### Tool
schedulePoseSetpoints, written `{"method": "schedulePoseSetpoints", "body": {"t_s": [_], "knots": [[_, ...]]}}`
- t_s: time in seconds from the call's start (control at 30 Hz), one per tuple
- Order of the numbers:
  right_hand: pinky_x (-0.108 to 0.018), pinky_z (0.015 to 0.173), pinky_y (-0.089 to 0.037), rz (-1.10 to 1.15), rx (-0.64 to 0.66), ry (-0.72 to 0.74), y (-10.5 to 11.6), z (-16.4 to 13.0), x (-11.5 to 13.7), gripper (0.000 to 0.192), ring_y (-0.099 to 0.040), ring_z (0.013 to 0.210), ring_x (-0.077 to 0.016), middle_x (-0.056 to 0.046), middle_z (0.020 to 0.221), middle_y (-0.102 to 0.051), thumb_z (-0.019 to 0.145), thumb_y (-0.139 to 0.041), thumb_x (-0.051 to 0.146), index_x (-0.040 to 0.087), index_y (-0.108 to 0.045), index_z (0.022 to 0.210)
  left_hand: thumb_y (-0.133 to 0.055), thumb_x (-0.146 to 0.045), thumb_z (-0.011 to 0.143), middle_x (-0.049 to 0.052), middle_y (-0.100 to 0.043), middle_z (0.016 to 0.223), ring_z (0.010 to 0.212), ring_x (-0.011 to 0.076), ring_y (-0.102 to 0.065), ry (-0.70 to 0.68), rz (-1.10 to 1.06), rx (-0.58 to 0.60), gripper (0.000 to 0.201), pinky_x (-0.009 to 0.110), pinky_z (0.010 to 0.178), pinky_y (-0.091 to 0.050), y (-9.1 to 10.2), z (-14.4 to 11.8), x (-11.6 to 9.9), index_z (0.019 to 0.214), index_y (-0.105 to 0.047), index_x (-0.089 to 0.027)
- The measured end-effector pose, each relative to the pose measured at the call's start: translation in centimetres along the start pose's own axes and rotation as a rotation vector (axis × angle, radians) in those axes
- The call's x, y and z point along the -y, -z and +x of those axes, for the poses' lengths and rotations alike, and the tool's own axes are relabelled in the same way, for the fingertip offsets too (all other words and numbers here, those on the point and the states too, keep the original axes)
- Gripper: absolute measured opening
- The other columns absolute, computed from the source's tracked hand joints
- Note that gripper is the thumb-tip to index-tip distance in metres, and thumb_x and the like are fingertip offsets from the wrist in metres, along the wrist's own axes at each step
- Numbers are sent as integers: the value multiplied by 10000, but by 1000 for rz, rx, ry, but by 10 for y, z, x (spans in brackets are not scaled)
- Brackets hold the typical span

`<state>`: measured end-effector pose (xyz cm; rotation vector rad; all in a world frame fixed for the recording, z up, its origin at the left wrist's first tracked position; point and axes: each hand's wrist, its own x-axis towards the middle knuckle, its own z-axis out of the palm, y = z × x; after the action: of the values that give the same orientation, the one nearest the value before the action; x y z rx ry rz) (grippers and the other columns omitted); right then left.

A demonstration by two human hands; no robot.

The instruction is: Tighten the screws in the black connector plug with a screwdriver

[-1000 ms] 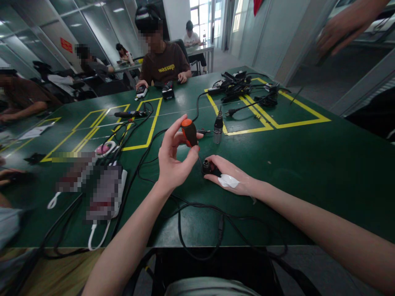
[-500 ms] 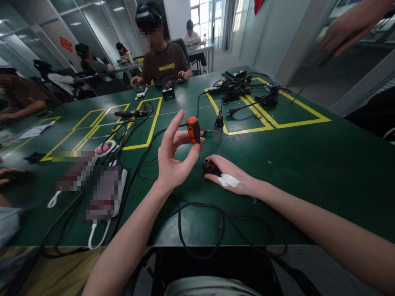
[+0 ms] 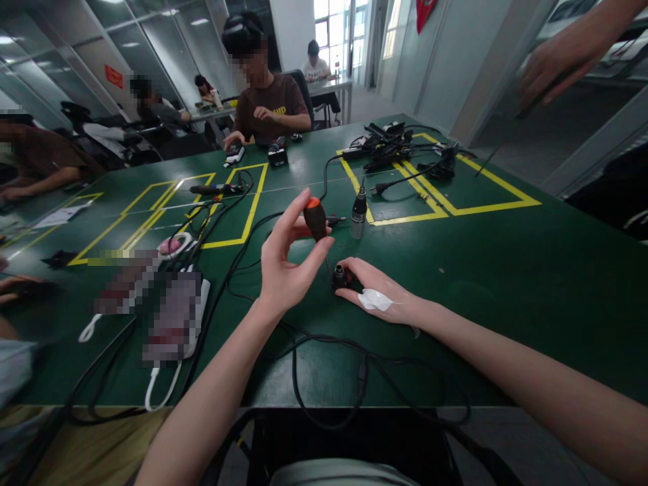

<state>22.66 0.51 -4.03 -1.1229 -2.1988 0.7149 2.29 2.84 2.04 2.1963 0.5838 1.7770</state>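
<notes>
A small screwdriver (image 3: 316, 219) is pinched upright in the left hand (image 3: 286, 266) over the little black plug (image 3: 338, 275), pressed down mid-table by the right hand (image 3: 377, 291); next, careful aiming of the tip seems needed.

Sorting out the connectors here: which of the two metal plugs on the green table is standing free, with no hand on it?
The silver-and-black plug upright beside the yellow tape line; the other connector sits under the right hand.
</notes>
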Motion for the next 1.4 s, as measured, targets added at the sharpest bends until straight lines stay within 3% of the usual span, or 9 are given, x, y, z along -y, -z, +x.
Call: {"method": "schedulePoseSetpoints", "body": {"t_s": [0.17, 0.3, 0.4, 0.57, 0.73, 0.93, 1.13, 1.27, 1.4], "knots": [[-444, 907, -557, -4, 6, -15, 1, 0, 2, 252, -651, 959, -269, -86, 1058, -687, 956, -723, 300, 218, -605, 1164, -719, -313, 1010, 85, -683, 1477, 1030, 177, -781, -2, 24, 20, 650, 286, 828, -607, 2, 0, -2, 1599, -443, -341], [-431, 912, -556, -6, 11, -30, 2, 0, 2, 253, -652, 976, -263, -82, 1060, -683, 955, -732, 293, 216, -606, 1161, -782, -342, 971, 65, -752, 1323, 1003, 173, -766, -22, 34, 7, 666, 264, 767, -573, 4, 2, 1, 1566, -483, -326], [-430, 912, -558, -7, 10, -22, 1, 0, 2, 263, -655, 977, -262, -82, 1061, -687, 950, -737, 282, 214, -605, 1166, -837, -389, 922, 53, -730, 1321, 994, 159, -739, -25, 23, -20, 709, 225, 706, -559, 4, 3, 3, 1547, -506, -339], [-452, 915, -560, -5, 14, -15, 1, 0, 2, 243, -653, 977, -274, -91, 1060, -688, 954, -719, 290, 210, -605, 1153, -792, -337, 963, 43, -703, 1346, 915, 111, -731, -14, -36, -11, 679, 232, 815, -616, 1, 2, 2, 1566, -480, -356], [-456, 907, -559, 3, 16, -14, 2, 0, 2, 257, -648, 954, -267, -88, 1055, -683, 952, -719, 295, 213, -608, 1169, -741, -294, 994, 52, -744, 1274, 954, 152, -772, -15, -34, 16, 621, 288, 875, -640, 2, 1, -1, 1557, -481, -314], [-445, 902, -566, 2, 3, -5, 1, 0, 0, 260, -651, 965, -266, -86, 1065, -683, 956, -724, 302, 218, -614, 1175, -843, -336, 920, 16, -781, 1131, 905, 136, -746, -45, 23, -34, 679, 229, 742, -582, 3, 4, 2, 1515, -515, -322], [-439, 898, -570, -11, -1, 8, 0, -1, -2, 259, -650, 957, -257, -80, 1058, -679, 956, -722, 296, 215, -607, 1174, -799, -337, 957, 51, -719, 1330, 912, 123, -751, -3, -11, -19, 679, 240, 813, -626, 2, 2, 0, 1554, -475, -340], [-452, 901, -567, -16, 1, -1, 0, 0, 0, 264, -649, 962, -264, -85, 1053, -686, 958, -719, 290, 215, -610, 1186, -727, -309, 1005, 53, -747, 1272, 974, 158, -779, 18, -54, 14, 602, 291, 893, -656, 3, 1, -3, 1556, -487, -325], [-460, 913, -567, -25, 6, -7, 2, 0, 2, 273, -653, 982, -279, -98, 1063, -691, 955, -724, 288, 207, -609, 1189, -848, -325, 911, 61, -742, 1310, 977, 153, -759, -9, -22, -21, 687, 253, 858, -643, 3, 2, 0, 1522, -534, -318]]}}
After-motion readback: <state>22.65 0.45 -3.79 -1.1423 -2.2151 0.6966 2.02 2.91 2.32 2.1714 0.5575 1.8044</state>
